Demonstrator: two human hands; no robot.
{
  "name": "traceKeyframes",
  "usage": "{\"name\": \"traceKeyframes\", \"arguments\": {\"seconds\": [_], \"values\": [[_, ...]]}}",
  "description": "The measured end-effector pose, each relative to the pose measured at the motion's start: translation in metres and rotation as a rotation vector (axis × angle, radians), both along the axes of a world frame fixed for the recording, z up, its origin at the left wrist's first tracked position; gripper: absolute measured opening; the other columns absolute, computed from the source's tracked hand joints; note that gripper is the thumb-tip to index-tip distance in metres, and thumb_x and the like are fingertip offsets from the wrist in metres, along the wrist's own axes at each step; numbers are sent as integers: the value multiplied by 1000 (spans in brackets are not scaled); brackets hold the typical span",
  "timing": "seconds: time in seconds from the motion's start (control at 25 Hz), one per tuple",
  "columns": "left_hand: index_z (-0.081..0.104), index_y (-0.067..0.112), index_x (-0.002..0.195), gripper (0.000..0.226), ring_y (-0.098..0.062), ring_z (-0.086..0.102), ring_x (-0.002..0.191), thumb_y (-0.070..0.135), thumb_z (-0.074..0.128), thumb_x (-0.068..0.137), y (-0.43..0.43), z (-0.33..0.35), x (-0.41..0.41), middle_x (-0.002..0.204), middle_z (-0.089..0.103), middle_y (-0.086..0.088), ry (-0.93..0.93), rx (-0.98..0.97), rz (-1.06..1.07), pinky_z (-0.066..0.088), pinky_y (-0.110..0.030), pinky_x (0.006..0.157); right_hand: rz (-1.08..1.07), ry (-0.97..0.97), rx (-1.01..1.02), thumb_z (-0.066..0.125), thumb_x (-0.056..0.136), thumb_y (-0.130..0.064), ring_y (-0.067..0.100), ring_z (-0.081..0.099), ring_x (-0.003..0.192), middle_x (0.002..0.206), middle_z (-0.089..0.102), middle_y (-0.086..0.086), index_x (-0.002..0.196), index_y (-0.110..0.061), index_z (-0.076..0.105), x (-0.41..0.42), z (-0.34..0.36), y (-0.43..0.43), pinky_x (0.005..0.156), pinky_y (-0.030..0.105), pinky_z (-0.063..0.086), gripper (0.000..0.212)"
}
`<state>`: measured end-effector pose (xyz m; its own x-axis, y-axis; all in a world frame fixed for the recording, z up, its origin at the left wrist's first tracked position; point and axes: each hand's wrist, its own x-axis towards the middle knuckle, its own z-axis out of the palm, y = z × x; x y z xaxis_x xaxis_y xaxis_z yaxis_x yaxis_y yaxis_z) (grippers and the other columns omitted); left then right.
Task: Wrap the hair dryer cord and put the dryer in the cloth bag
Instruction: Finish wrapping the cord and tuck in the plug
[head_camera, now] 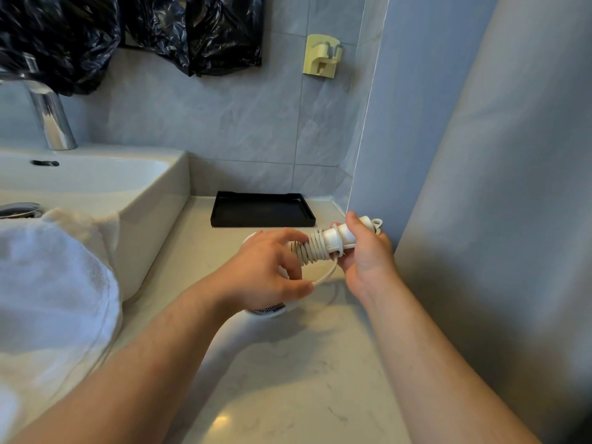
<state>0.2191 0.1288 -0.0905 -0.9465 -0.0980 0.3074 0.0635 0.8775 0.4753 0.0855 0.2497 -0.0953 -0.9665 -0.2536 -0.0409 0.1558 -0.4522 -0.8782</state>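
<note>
The wrapping step is in hand and looks near its end. The right hand [365, 254] has its fingers curled round the end of the handle of the white plastic hair dryer [338, 240], holding it just above the pale marbled stone countertop [288, 379]. The dryer's body and its meshed grille lie low, mostly hidden under the left hand [266, 270]. The thin white rubber cord [309, 251] already sits in tight coils round the handle, and one loose loop hangs below them. The left hand pinches that slack between thumb and fingertips.

By my reading, the next move calls for carrying the remaining slack round the handle under steady tension, then tucking the end so the coils don't spring loose. The plug itself I cannot make out.

The bag comes after that. A soft white terry cloth bundle [54, 283] rests on the edge of the white ceramic sink [153, 193] to the left, but whether it is the cloth bag is not clear. A shallow black rectangular tray [262, 209] sits on the counter behind the hands, apart from them.
</note>
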Motion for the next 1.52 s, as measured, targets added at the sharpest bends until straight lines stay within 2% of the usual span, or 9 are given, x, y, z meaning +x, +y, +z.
{"name": "traceKeyframes", "arguments": {"seconds": [0.16,0.36,0.48,0.64,0.8,1.04,1.12,1.28,1.52], "values": [[65,46,69,12,-13,56,110,57,66,65,-4,-2,-1,124,53,14,50,140,-5,45,-36,98,-29,110,48,68,87,-24,22,69,81,94,69,11,88,-18,54,4,4,0,81,48,57,15],[61,30,122,45,-8,64,88,33,73,79,-10,-1,-5,106,67,11,211,341,59,56,-38,84,34,506,144,72,82,-29,19,69,87,89,71,-1,93,-23,59,20,14,-2,77,38,58,18],[65,32,118,38,-5,66,89,23,73,81,-17,1,-6,99,72,10,257,339,75,55,-27,78,272,661,26,73,75,-23,17,68,97,100,73,0,109,-14,60,29,12,-4,84,31,55,37],[65,25,111,30,-6,65,84,12,74,86,-24,-4,-5,98,71,3,302,589,110,53,-21,68,295,667,336,76,68,-40,16,62,113,121,64,2,125,-20,55,36,-1,-15,97,41,51,64],[61,28,110,36,-8,67,83,5,73,85,-28,-3,-6,100,68,-3,325,781,119,54,-23,71,145,716,492,65,83,-35,13,62,68,70,65,-5,82,-20,66,44,0,-14,73,49,58,15],[64,18,108,33,-10,63,70,14,76,78,-29,4,-1,83,69,2,204,755,21,47,-18,55,311,627,391,52,97,-22,11,45,40,58,52,5,82,-8,60,60,14,-7,37,22,38,22],[63,21,110,37,-6,60,68,19,70,75,-31,9,3,80,67,8,179,740,-46,45,-18,54,357,597,365,50,98,-20,10,42,39,56,49,6,85,-4,60,60,17,-4,35,20,35,23],[68,21,111,40,-17,67,88,12,74,72,-38,10,6,96,73,-11,264,761,-127,55,-35,81,367,575,362,52,97,-22,13,41,45,52,48,0,81,-8,60,60,16,-5,38,19,34,23],[67,10,109,36,-17,68,86,15,77,74,-30,1,-4,93,73,-6,355,761,-102,56,-34,79,397,586,426,57,95,-24,10,41,43,50,50,-4,75,-15,67,55,16,-2,42,23,33,24]]}}
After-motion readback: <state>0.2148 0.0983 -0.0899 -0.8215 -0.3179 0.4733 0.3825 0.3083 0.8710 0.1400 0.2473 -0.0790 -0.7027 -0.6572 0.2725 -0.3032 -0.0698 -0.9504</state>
